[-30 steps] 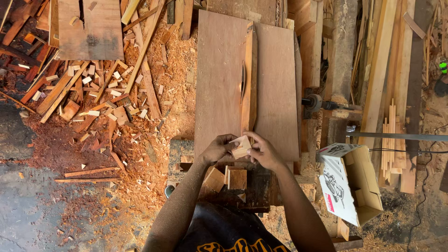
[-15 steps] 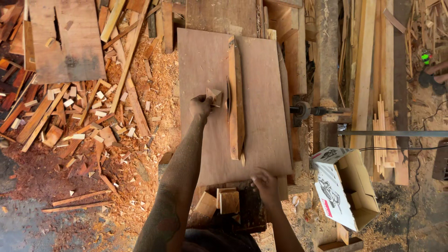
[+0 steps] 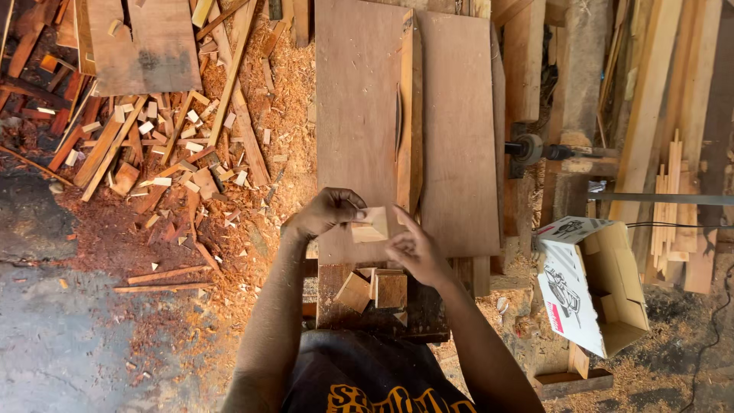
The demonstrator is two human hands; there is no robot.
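A small pale wooden block [image 3: 372, 226] is pinched between the fingers of my left hand [image 3: 325, 212] and my right hand [image 3: 413, 248], just above the near end of a table-saw top of brown board [image 3: 355, 115]. The saw blade [image 3: 398, 126] shows edge-on in a slot beside an upright wooden fence strip [image 3: 413, 107]. Below my hands, a few cut wooden blocks [image 3: 381, 288] lie on a dark ledge at the table's near edge.
Offcuts, strips and reddish sawdust [image 3: 153, 153] cover the floor to the left. An open cardboard box [image 3: 592, 287] stands at the right. Planks [image 3: 650, 99] are stacked along the right side, and a motor shaft [image 3: 535, 149] sticks out beside the table.
My left hand has drawn back from near the blade to the table's near end. My right hand has risen from the blocks to meet it on the small block.
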